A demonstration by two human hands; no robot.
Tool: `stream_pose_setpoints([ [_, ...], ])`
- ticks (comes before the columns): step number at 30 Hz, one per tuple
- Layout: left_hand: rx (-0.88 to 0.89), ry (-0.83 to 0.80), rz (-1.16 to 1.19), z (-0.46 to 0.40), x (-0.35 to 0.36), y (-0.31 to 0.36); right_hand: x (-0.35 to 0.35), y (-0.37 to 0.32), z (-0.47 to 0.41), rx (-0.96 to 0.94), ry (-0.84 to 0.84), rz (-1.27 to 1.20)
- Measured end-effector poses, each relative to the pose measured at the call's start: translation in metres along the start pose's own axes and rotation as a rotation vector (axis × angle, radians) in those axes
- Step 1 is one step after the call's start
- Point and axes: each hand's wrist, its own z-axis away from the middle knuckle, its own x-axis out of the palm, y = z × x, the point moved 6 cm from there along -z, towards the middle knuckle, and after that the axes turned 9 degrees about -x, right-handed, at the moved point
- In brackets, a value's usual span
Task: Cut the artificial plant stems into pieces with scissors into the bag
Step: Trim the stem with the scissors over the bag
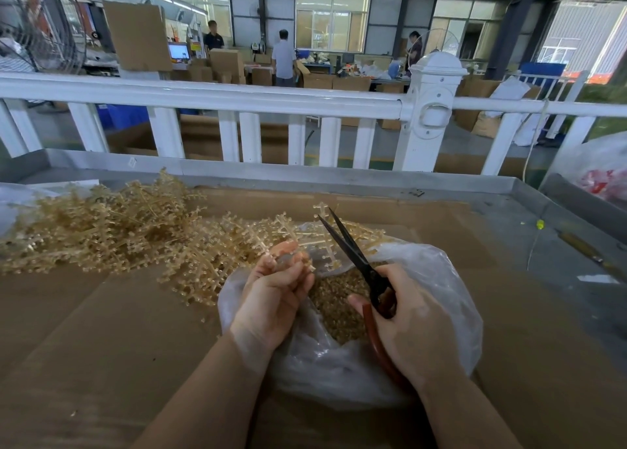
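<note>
A stem (295,235) was gripped by the left hand (274,299) above the bag (441,279); the open-bladed scissors (353,251) were held by the right hand (410,326).

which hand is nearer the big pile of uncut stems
Left. The left hand sits right at the edge of the stem pile; the right hand, holding the scissors, is farther away.

A grey metal table (529,207) with a raised rim carries flattened brown cardboard (101,330) over most of its top. On the cardboard lies a heap of pale golden artificial plant stems (112,228) (spreading from the left toward the middle), and beside it a clear plastic bag (451,296) with cut pieces (339,299) inside. A small yellow scrap (540,224) sits on the bare metal at right.
</note>
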Motion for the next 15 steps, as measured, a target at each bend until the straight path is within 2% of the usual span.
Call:
stream_pose_setpoints([
  [15,0.024,0.027,-0.095,0.0046,0.0047,-0.0014,-0.0040,-0.0040,-0.0008,-0.001,0.062,-0.035],
])
